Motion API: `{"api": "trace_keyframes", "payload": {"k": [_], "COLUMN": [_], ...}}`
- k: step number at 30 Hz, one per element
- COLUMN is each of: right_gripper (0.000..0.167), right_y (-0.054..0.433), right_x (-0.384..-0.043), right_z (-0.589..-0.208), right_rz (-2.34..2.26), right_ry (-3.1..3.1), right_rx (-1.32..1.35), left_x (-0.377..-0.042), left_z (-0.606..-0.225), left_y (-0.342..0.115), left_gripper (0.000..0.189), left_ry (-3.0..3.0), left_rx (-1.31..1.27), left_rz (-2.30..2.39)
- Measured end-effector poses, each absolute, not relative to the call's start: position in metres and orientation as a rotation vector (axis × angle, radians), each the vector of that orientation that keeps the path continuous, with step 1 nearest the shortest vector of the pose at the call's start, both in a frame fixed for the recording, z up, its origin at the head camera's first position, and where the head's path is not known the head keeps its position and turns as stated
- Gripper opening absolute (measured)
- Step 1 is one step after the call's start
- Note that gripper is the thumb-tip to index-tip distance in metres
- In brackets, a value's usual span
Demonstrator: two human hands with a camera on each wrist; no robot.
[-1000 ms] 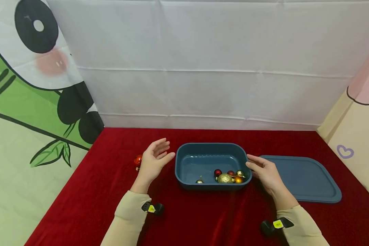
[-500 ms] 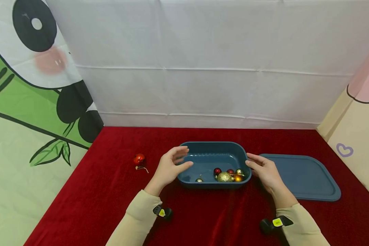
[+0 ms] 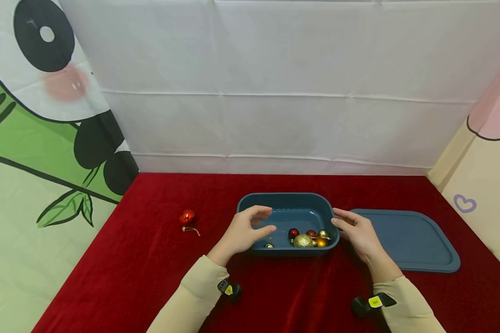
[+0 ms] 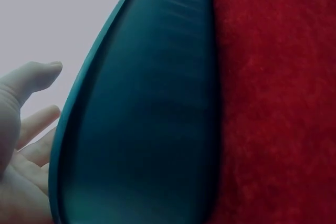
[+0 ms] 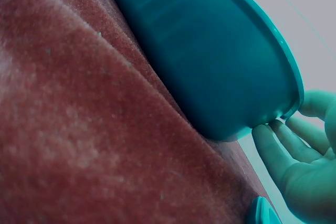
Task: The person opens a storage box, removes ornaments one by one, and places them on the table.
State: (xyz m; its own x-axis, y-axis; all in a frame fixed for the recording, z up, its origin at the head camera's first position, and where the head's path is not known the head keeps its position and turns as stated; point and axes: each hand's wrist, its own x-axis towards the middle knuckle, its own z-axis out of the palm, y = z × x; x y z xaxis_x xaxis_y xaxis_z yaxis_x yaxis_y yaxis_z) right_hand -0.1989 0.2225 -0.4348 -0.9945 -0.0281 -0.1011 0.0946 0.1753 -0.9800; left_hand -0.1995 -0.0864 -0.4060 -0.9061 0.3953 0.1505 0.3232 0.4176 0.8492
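Observation:
A blue rectangular box [image 3: 289,200] sits without its lid on red cloth. Small Christmas baubles lie in its near right part: a glittery gold bauble [image 3: 303,241], a dark red bauble [image 3: 293,233], an orange-gold bauble [image 3: 321,242] and others. One tiny bauble [image 3: 269,245] is apart from them, near the left. My left hand [image 3: 240,233] hovers over the box's left end, thumb and fingers spread, holding nothing. At the right end, my right hand [image 3: 360,233] pinches the rim, thumb on top and fingertips [image 5: 262,135] against the outer wall.
A flat blue lid [image 3: 404,240] lies right of the box, partly behind the right hand. To the left, a shiny red bauble [image 3: 187,217] with a gold string rests on the cloth. A white fabric wall [image 3: 275,129] rises behind the table.
My left hand has moved right, from beside the red bauble to above the box's left end, uncovering that bauble. My right hand has stayed at the rim.

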Motion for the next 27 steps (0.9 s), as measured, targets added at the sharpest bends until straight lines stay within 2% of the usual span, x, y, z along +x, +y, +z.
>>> {"api": "trace_keyframes", "payload": {"k": [27], "right_gripper": [0.059], "right_y": [0.223], "right_x": [-0.197], "right_z": [-0.435], "right_rz": [-1.931], "right_ry": [2.351], "right_rx": [0.068], "left_x": [-0.206], "left_z": [-0.403], "left_y": [-0.069], "left_gripper": [0.045], "left_ry": [2.386], "left_rx": [0.729], "left_rz": [1.17]}}
